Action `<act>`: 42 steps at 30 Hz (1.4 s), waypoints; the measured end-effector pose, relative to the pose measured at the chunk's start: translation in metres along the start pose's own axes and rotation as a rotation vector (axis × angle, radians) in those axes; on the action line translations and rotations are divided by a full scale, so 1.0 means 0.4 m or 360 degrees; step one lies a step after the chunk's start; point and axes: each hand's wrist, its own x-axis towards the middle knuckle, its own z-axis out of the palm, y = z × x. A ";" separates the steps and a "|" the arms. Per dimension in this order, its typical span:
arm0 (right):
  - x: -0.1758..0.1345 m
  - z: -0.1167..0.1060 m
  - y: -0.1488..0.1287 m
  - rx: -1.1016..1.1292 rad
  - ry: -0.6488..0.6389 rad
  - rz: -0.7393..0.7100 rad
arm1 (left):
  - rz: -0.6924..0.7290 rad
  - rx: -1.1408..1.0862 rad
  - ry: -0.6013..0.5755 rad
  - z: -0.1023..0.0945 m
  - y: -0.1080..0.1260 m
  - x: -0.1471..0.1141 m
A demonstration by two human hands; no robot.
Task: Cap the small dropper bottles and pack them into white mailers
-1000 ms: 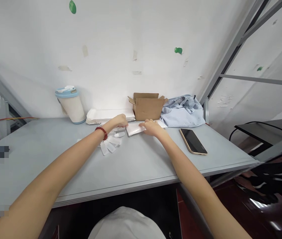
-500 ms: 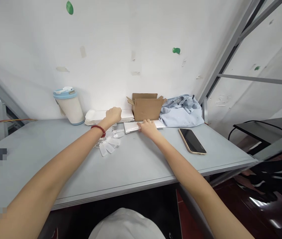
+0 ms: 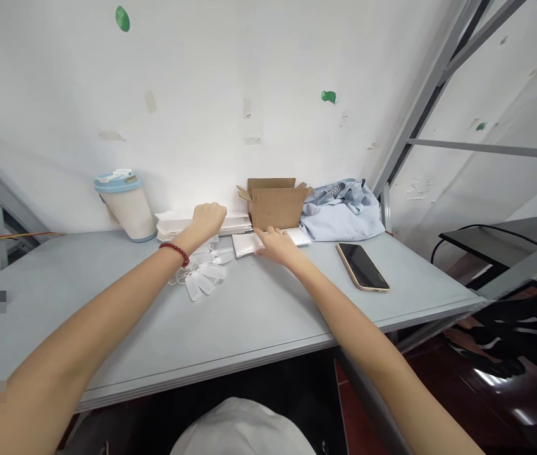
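Observation:
My left hand (image 3: 209,218), a red beaded bracelet at its wrist, is closed in a fist in front of the stack of white paper pieces (image 3: 173,224) by the wall. What its fingers hold, if anything, is hidden. Below it lie several white tags with strings (image 3: 206,272), spread on the table. My right hand (image 3: 275,244) rests at a flat white packet (image 3: 244,244) in front of the cardboard box (image 3: 277,207). Its thumb and fingers are apart and do not wrap round the packet, which it partly covers.
A cup with a blue lid (image 3: 128,205) stands at the back left of the grey table (image 3: 192,341). Light blue cloth (image 3: 344,215) lies right of the box, with a phone (image 3: 362,266) in front. Metal frame bars (image 3: 420,120) rise at the right.
My right hand has loosened, its thumb and fingers now farther apart at the packet. My left hand stays closed near the paper stack. The view has shifted slightly.

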 end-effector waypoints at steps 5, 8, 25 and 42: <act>-0.007 -0.012 -0.044 0.0032 0.0564 -0.0155 | 0.0249 0.0304 0.0150 -0.045 0.019 -0.088; -0.009 -0.012 -0.069 -0.0028 0.0643 -0.0297 | 0.0351 0.0312 0.0289 -0.054 0.043 -0.158; 0.000 -0.012 -0.047 -0.0102 0.0695 -0.0150 | -0.0805 -0.1630 0.0897 0.020 -0.171 -0.196; -0.031 -0.008 -0.083 0.0198 0.0745 -0.0506 | -0.0402 -0.2335 -0.0067 0.011 -0.008 -0.242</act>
